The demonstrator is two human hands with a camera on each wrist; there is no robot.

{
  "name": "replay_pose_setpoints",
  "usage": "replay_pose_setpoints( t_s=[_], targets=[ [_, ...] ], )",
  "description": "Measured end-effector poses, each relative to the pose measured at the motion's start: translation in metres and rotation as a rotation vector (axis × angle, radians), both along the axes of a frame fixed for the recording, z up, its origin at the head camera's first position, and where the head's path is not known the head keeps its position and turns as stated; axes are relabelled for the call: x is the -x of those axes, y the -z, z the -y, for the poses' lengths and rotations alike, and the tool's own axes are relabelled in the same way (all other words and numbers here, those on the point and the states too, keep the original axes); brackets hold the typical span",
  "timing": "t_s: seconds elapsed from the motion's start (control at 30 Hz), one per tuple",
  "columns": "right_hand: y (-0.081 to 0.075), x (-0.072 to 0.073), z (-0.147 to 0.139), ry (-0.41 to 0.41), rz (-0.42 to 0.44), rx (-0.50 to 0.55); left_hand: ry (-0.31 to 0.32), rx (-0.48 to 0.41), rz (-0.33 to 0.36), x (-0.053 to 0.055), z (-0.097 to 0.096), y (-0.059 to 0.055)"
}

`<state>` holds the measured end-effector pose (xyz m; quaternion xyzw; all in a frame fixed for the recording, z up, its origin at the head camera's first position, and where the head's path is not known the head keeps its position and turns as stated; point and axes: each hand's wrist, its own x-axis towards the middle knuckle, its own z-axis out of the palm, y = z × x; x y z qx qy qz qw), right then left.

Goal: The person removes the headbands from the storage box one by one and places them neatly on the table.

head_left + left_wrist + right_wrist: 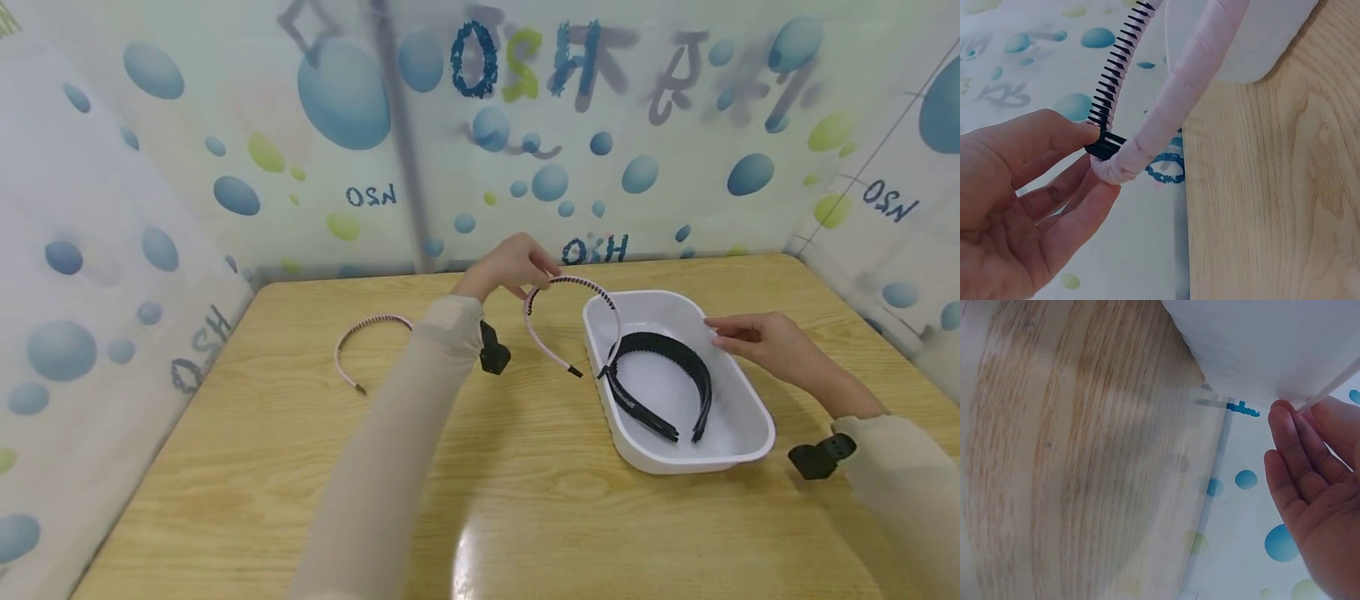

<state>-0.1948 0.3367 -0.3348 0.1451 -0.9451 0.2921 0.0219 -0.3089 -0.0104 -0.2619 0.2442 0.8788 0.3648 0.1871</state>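
Observation:
Thumb and fingers of my left hand point(512, 265) pinch a pink toothed headband point(609, 302) at the top of its arch. In the left wrist view, black comb teeth point(1119, 62) line the inner side of this headband. It hangs beside a white plastic tub point(731, 454), one tip overlapping the tub's left rim in the head view. My right hand point(772, 343) pinches the tub's right rim, with fingers against the outer wall point(1241, 344). Inside the tub lie black headbands point(701, 367), bunched together with their ends toward me.
A second pink headband point(341, 354) lies on the wooden table point(510, 517) at the left, partly hidden behind my left sleeve point(397, 433). A wall sheet point(442, 183) with blue and green dots stands along the table's back edge and both sides.

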Motion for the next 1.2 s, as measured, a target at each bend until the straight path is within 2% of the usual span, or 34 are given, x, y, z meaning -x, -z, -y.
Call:
replay_pose_setpoints(
  t_s=[0.2, 0.5, 0.63, 0.87, 1.2],
  targets=[
    [-0.001, 0.0, 0.001, 0.003, 0.01, -0.001, -0.017, -0.03, 0.022, 0.001, 0.012, 0.001],
    [-0.002, 0.0, 0.001, -0.004, 0.001, -0.002, -0.038, -0.03, 0.042, 0.002, 0.03, 0.005],
    [-0.002, -0.001, 0.0, 0.001, 0.004, 0.0, -0.06, -0.021, 0.045, 0.006, 0.041, 0.01],
    [0.0, 0.0, -0.001, -0.008, -0.012, 0.012, -0.113, -0.021, 0.054, 0.004, 0.066, 0.014],
    [0.0, -0.001, 0.0, -0.014, -0.032, 0.015, -0.123, -0.015, 0.05, 0.006, 0.094, 0.021]
  ],
)
